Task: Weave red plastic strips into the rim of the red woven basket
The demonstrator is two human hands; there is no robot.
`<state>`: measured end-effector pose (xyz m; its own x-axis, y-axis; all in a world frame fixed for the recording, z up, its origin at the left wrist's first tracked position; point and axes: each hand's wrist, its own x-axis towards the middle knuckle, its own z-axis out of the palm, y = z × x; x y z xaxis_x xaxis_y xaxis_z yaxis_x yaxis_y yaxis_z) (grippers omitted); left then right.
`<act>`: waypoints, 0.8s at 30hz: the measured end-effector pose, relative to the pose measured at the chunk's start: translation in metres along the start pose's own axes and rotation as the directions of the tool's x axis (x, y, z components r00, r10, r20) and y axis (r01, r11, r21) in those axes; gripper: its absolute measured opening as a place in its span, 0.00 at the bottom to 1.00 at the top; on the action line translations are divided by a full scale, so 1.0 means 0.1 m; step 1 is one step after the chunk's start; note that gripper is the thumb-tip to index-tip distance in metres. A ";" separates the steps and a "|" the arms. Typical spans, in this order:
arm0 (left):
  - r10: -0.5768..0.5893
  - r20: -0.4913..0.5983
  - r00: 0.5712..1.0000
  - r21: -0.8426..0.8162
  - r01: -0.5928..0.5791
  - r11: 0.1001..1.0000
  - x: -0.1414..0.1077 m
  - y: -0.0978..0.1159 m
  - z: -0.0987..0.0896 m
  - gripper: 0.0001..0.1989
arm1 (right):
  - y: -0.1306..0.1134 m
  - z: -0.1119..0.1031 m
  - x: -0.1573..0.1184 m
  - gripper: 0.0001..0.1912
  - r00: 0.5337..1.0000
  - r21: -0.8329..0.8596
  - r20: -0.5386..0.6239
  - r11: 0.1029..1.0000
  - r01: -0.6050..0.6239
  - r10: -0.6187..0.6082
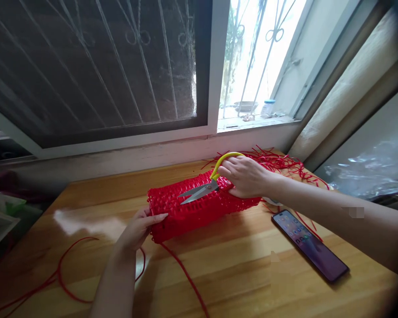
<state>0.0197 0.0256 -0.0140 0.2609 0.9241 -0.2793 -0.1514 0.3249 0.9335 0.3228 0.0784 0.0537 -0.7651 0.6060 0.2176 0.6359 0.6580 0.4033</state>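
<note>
A red woven basket [199,216] lies on its side across the wooden table. My left hand [144,225] grips its left end, with the thumb on the near face and the other fingers hidden behind or inside. In my right hand [243,176] is a pair of scissors [200,192] with yellow handles. Their blades are slightly apart, point left and lie over the woven side; whether they touch it I cannot tell. Part of the handles is hidden by my fingers. A red strand [185,269] runs from below the basket's left end toward the table's front.
A tangle of red strands [278,161] lies at the back right of the table [245,274]. A phone [310,245] with its screen lit rests at right. Long red strands [61,274] curl at front left. Behind stands a barred window [214,66]; a curtain [348,75] hangs at right.
</note>
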 end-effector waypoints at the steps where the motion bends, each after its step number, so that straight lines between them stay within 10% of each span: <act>1: 0.004 0.000 1.000 -0.004 -0.004 1.000 0.00 0.00 0.00 0.10 | 0.01 0.01 0.01 0.14 1.000 0.003 -0.002 1.000 0.000 0.000; 24: -0.041 0.004 0.999 -0.162 0.042 0.986 0.03 -0.02 0.00 0.11 | 0.09 0.07 0.09 0.15 0.998 0.049 0.061 0.999 -0.016 0.013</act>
<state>0.0213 0.0277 -0.0167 0.2710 0.9090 -0.3168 -0.2932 0.3914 0.8722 0.3224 0.0925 0.0532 -0.7491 0.6406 0.1687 0.6524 0.6692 0.3557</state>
